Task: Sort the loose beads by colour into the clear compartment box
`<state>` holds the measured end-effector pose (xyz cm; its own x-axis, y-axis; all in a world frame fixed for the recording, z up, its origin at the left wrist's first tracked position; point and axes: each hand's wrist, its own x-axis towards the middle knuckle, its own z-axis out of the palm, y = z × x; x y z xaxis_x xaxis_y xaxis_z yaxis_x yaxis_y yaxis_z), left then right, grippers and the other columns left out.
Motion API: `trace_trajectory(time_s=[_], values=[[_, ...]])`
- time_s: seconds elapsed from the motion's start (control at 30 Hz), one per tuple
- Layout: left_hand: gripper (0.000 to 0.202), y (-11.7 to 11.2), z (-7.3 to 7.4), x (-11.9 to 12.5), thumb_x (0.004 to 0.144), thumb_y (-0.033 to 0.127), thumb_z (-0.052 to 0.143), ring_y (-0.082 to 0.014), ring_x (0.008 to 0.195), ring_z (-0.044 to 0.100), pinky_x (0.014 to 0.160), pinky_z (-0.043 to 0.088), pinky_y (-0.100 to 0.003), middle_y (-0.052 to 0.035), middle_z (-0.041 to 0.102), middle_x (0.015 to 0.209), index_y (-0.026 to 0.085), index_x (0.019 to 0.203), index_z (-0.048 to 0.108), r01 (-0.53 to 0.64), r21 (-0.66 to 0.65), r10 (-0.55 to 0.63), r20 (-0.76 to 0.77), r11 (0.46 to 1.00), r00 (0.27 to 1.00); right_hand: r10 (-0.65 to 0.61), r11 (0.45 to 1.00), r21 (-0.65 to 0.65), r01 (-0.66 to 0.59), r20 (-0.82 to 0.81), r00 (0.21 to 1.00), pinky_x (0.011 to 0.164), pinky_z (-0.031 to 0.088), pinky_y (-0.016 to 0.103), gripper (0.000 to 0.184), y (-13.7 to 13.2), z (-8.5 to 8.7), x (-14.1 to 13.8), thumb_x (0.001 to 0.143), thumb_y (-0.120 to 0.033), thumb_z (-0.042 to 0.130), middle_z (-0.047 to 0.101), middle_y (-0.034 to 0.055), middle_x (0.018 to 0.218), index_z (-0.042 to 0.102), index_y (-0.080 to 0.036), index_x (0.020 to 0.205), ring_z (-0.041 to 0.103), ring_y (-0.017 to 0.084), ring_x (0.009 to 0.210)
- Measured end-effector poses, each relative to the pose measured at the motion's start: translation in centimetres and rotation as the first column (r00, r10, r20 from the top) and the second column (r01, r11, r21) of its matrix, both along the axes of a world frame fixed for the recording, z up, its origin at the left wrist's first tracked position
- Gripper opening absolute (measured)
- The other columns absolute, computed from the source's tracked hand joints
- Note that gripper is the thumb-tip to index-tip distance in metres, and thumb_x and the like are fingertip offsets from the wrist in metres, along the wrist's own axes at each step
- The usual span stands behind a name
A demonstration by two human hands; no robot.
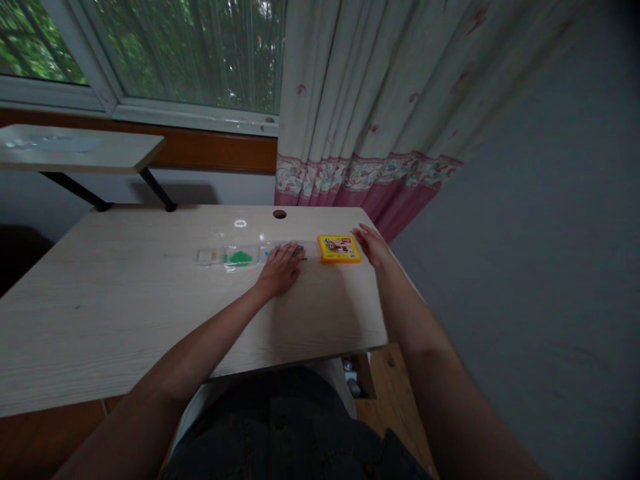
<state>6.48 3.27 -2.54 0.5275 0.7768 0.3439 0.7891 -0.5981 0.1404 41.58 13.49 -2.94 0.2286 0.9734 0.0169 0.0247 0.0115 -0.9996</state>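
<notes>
My left hand [283, 269] lies palm down with its fingers stretched over a clear plastic tray [313, 249]. Dark bits and a little blue show around its fingertips, partly covered by the hand; I cannot make out what they are. To its left, a clear tray [254, 256] contains a pile of small green pieces [241, 257]. Farther left is a smaller clear tray [205, 257] with pale, yellowish contents. Just right of the left hand sits a flat yellow-orange box [339, 248] with a printed picture. Beside that box's right edge, my right hand [371, 244] is held with fingers apart, gripping nothing.
All of this rests on a pale wood-grain desk [150, 287] with a cable hole [280, 214] near the back. A raised shelf [120, 153] on black legs stands at the back left. A curtain [350, 120] hangs behind, and a grey wall [525, 267] closes the right side.
</notes>
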Motion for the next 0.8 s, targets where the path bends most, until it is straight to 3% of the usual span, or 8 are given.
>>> trace_trajectory(time_s=[0.1, 0.2, 0.3, 0.4, 0.5, 0.6, 0.73, 0.8], values=[[0.054, 0.0, 0.1, 0.0, 0.097, 0.032, 0.044, -0.0265, 0.149, 0.029, 0.123, 0.019, -0.049, -0.0105, 0.034, 0.160, 0.022, 0.150, 0.041, -0.001, -0.001, 0.001, -0.004, 1.000, 1.000, 0.038, 0.998, 0.040, -0.056, 0.361, 0.932, 0.109, 0.047, 0.044, 0.061, -1.0, 0.3, -1.4, 0.082, -0.054, 0.064, 0.060, 0.0093, 0.136, 0.054, -0.025, 0.135, 0.060, 0.023, 0.125], [0.053, -0.1, 0.2, 0.0, 0.097, 0.032, 0.044, -0.0265, 0.148, 0.029, 0.123, 0.020, -0.048, -0.0110, 0.034, 0.160, 0.022, 0.149, 0.042, 0.000, 0.003, 0.000, -0.008, 1.000, 1.000, 0.010, 0.976, 0.127, -0.174, 0.779, 0.627, 0.119, 0.031, 0.051, 0.069, -2.6, 0.7, -3.5, 0.085, -0.062, 0.059, 0.042, 0.0145, 0.154, 0.052, -0.022, 0.141, 0.039, 0.030, 0.143], [0.053, -0.2, 0.2, -0.1, 0.097, 0.031, 0.045, -0.0264, 0.148, 0.029, 0.123, 0.019, -0.048, -0.0107, 0.035, 0.159, 0.022, 0.149, 0.043, -0.001, 0.009, 0.001, -0.006, 1.000, 1.000, 0.002, 0.971, 0.080, -0.227, 0.940, 0.340, 0.118, 0.028, 0.057, 0.059, -4.1, 0.8, -5.2, 0.094, -0.062, 0.046, 0.040, 0.0104, 0.157, 0.055, -0.027, 0.140, 0.034, 0.032, 0.146], [0.052, -0.2, 0.1, -0.1, 0.097, 0.031, 0.044, -0.0267, 0.149, 0.029, 0.123, 0.019, -0.049, -0.0107, 0.035, 0.159, 0.022, 0.148, 0.043, 0.003, 0.013, -0.003, -0.002, 1.000, 1.000, -0.011, 0.973, 0.055, -0.223, 0.981, 0.194, 0.115, 0.031, 0.056, 0.054, -4.7, 0.5, -6.1, 0.099, -0.058, 0.035, 0.044, 0.0080, 0.155, 0.053, -0.031, 0.142, 0.035, 0.031, 0.145], [0.053, -0.1, -0.1, 0.0, 0.097, 0.031, 0.043, -0.0273, 0.149, 0.029, 0.124, 0.018, -0.050, -0.0120, 0.035, 0.159, 0.020, 0.149, 0.042, 0.003, 0.005, -0.003, 0.013, 1.000, 1.000, -0.015, 0.972, 0.048, -0.230, 0.989, 0.144, 0.115, 0.032, 0.053, 0.055, -4.7, 0.6, -6.1, 0.101, -0.055, 0.031, 0.045, 0.0093, 0.154, 0.050, -0.028, 0.144, 0.036, 0.028, 0.144], [0.061, 0.1, -0.2, 0.0, 0.094, 0.030, 0.047, -0.0272, 0.149, 0.028, 0.124, 0.018, -0.048, -0.0151, 0.034, 0.159, 0.013, 0.151, 0.035, -0.006, -0.011, 0.006, 0.056, 1.000, 0.998, 0.064, 0.973, -0.025, -0.231, 0.984, 0.164, 0.114, 0.032, 0.056, 0.056, -4.4, 1.3, -5.8, 0.101, -0.055, 0.031, 0.044, 0.0102, 0.155, 0.047, -0.026, 0.145, 0.035, 0.027, 0.145], [0.066, 0.4, 0.1, -0.3, 0.087, 0.024, 0.054, -0.0279, 0.151, 0.023, 0.124, 0.021, -0.045, -0.0179, 0.024, 0.163, 0.007, 0.148, 0.036, 0.011, 0.016, -0.013, 0.114, 1.000, 0.993, 0.092, 0.978, -0.050, -0.201, 0.974, 0.206, 0.114, 0.018, 0.070, 0.060, -4.1, 2.9, -6.7, 0.097, -0.060, 0.038, 0.036, 0.0124, 0.159, 0.048, -0.024, 0.144, 0.027, 0.032, 0.149], [0.066, 0.7, 0.6, -1.0, 0.087, 0.024, 0.054, -0.0266, 0.151, 0.025, 0.125, 0.020, -0.045, -0.0167, 0.028, 0.162, 0.009, 0.148, 0.035, -0.021, 0.040, 0.015, 0.150, 0.999, 0.989, 0.090, 0.957, -0.037, -0.287, 0.981, 0.172, 0.116, 0.012, 0.070, 0.059, -4.0, 3.6, -8.3, 0.094, -0.061, 0.046, 0.034, 0.0114, 0.160, 0.052, -0.026, 0.141, 0.025, 0.032, 0.150]])
